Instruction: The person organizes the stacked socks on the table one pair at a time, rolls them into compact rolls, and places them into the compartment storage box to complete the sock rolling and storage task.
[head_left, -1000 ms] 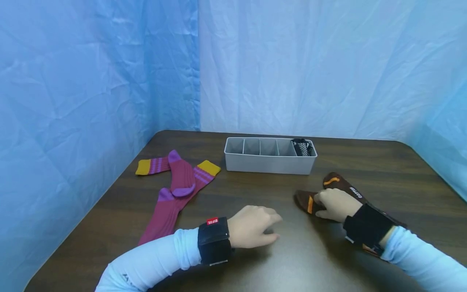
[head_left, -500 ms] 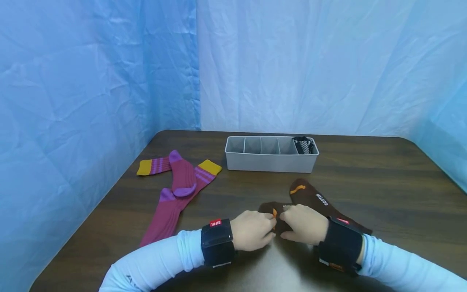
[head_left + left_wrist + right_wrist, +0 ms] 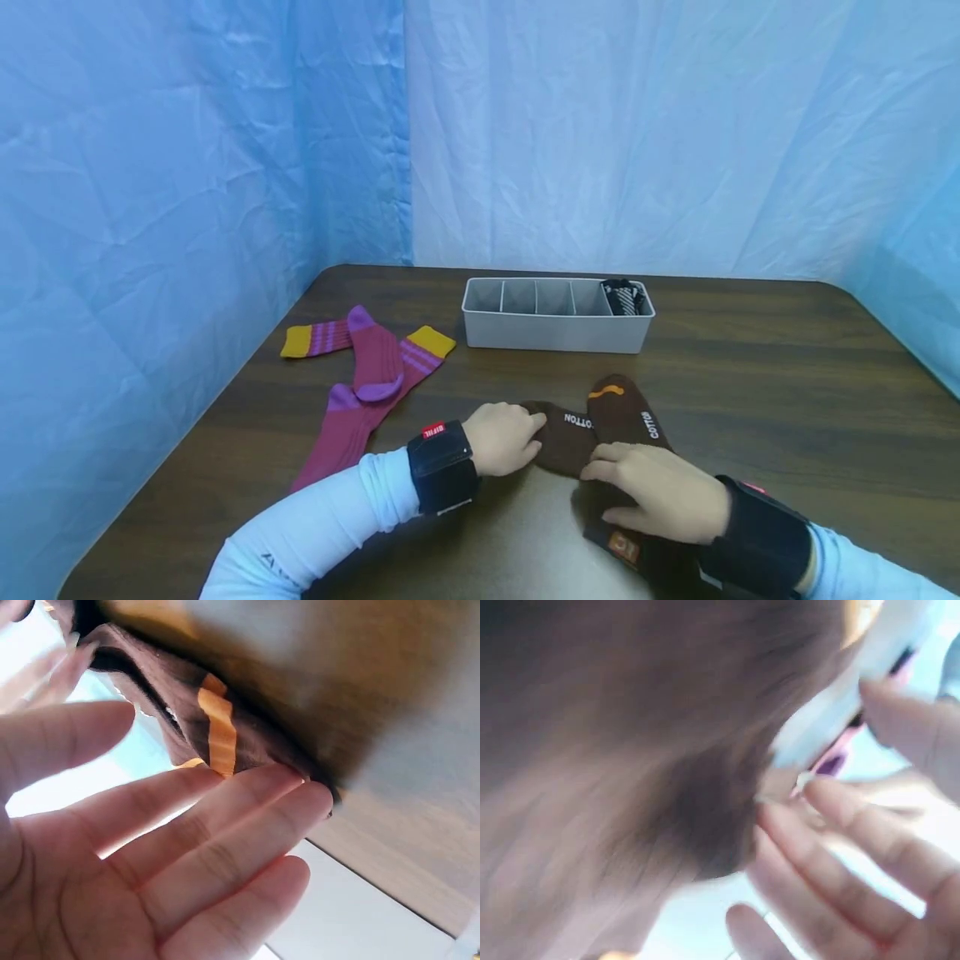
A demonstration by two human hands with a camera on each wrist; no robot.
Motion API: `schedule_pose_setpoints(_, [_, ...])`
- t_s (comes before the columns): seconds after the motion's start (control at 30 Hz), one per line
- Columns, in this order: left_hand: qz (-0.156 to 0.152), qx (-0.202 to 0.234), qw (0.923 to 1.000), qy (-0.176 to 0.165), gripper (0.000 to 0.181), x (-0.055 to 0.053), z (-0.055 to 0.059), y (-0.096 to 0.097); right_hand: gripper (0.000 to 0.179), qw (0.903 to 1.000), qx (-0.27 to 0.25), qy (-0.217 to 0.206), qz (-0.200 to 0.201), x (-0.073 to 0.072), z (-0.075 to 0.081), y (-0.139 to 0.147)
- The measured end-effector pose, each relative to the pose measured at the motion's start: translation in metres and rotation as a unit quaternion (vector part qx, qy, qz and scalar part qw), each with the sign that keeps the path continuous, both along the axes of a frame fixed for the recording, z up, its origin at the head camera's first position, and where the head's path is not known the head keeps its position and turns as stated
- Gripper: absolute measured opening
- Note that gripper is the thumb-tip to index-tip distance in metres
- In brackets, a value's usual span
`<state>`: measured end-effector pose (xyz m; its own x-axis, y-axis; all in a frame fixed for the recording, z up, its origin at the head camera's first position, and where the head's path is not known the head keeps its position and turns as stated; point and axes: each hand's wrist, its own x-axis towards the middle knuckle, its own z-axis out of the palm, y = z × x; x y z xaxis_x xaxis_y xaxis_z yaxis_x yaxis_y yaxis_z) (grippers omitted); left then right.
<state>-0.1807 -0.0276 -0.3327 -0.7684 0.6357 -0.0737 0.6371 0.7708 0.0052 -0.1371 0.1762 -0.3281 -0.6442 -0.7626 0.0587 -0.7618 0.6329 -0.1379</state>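
Note:
Two brown socks lie side by side before me in the head view: the left sock [image 3: 561, 442] and the right sock [image 3: 622, 402], both printed "COTTON". My left hand [image 3: 501, 437] touches the toe of the left sock with extended fingers. In the left wrist view, those fingers lie against brown knit with an orange stripe [image 3: 220, 739]. My right hand [image 3: 663, 493] is over the socks' leg part, its fingers fairly straight and hiding much of it. A cuff with an orange label [image 3: 624, 548] shows below that hand. Brown fabric [image 3: 630, 750] fills the right wrist view, blurred.
A grey divided box [image 3: 555, 333] stands at the back, with a black-and-white patterned sock [image 3: 623, 297] in its rightmost compartment. Crossed maroon socks [image 3: 375, 358] with yellow cuffs and purple heels lie to the left. Blue sheets [image 3: 600, 133] surround the dark wooden table [image 3: 780, 375].
My right hand has brought the brown socks leftward to the middle, then moved back slightly right. The left brown sock has turned, showing its lettering. My left hand has reached its toe.

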Motion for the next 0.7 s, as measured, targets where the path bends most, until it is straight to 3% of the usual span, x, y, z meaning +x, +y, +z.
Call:
schedule_pose_setpoints(0.17, [0.009,-0.010,0.9996,0.024,0.030,-0.001,-0.002,0.005,0.020,0.9901,-0.072,0.066,-0.101,-0.016,0.002,0.020])
schedule_pose_setpoints(0.23, [0.017,-0.009,0.9992,0.036,0.028,-0.001,-0.004,0.009,0.020,0.9868,-0.068,0.056,-0.136,-0.021,0.003,0.025])
schedule_pose_setpoints(0.33, [0.012,-0.017,0.9962,0.085,0.029,0.002,-0.005,0.016,0.019,0.9839,-0.037,0.006,-0.175,-0.024,0.002,0.028])
schedule_pose_setpoints(0.47, [-0.045,-0.003,0.9923,0.115,0.026,0.013,-0.005,0.025,0.012,0.9798,0.019,-0.049,-0.193,-0.026,-0.003,0.025])
schedule_pose_setpoints(0.57, [-0.095,0.007,0.9918,0.086,0.022,0.024,-0.004,0.030,0.015,0.9803,0.035,-0.047,-0.189,-0.029,-0.005,0.023])
schedule_pose_setpoints(0.7, [-0.118,-0.016,0.9905,0.069,0.019,0.034,-0.004,0.032,0.021,0.9855,0.035,-0.019,-0.165,-0.029,-0.006,0.022])
